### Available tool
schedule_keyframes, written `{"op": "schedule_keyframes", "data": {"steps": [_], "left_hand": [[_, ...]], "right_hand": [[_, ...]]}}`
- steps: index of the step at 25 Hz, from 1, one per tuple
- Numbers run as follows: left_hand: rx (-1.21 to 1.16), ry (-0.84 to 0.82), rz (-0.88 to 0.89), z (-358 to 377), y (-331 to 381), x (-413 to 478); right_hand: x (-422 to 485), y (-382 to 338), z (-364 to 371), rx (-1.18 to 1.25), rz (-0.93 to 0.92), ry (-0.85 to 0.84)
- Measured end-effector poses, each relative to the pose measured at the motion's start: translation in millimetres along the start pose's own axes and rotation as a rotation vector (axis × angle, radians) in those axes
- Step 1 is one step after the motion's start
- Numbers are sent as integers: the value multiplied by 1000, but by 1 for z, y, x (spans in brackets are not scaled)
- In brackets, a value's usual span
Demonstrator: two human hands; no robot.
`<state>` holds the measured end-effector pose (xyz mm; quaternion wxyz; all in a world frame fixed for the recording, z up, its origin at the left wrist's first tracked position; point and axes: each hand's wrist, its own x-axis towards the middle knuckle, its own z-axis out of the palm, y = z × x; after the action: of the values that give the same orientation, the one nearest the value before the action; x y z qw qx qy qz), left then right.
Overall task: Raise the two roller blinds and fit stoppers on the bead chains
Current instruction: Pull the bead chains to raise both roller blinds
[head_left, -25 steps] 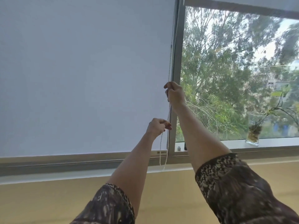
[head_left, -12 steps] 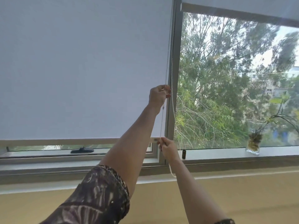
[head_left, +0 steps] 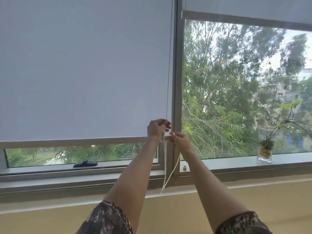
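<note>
The left roller blind (head_left: 84,73) covers most of its window, its bottom bar (head_left: 67,143) a short way above the sill. The right roller blind (head_left: 244,12) is rolled up near the top. A white bead chain (head_left: 167,176) hangs beside the centre mullion (head_left: 177,81) and loops down to the wall. My left hand (head_left: 157,128) is closed on the chain near the blind's lower right corner. My right hand (head_left: 181,142) grips the chain just below and to the right, nearly touching the left. No stopper is visible.
A glass vase with a plant (head_left: 265,152) stands on the right sill. A black window handle (head_left: 85,164) lies at the lower left pane. A small metal fitting (head_left: 184,168) sits on the frame by the mullion. Below the sill is a yellow wall (head_left: 168,211).
The left blind rose from the sill, opening a strip of window. My hands swapped heights on the chain and now meet at the blind's lower right corner.
</note>
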<state>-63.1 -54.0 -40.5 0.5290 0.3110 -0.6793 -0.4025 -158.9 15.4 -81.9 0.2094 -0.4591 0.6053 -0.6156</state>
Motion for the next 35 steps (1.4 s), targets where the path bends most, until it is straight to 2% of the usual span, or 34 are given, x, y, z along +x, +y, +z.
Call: {"op": "schedule_keyframes", "data": {"steps": [4,8,11,14,16,21,25,32,35], "left_hand": [[7,-51,-48,10,-21,-16],[19,-109,-141,19,-42,-32],[107,-164,-207,23,-51,-40],[269,-240,-230,20,-45,-36],[271,-276,-224,13,-35,-31],[6,-73,-227,-3,15,-12],[-210,-103,-118,2,57,-1],[-371,62,-32,24,99,30],[-339,108,12,23,110,37]], "right_hand": [[18,-71,-5,231,-142,83],[32,-112,-2,239,-208,101],[34,-115,0,265,-222,131],[29,-101,3,186,-264,138],[26,-88,1,147,-259,124],[15,-36,-10,107,-200,82],[-3,8,1,106,-102,33],[-33,64,16,-80,-15,-81],[-32,71,13,-122,12,-82]]}}
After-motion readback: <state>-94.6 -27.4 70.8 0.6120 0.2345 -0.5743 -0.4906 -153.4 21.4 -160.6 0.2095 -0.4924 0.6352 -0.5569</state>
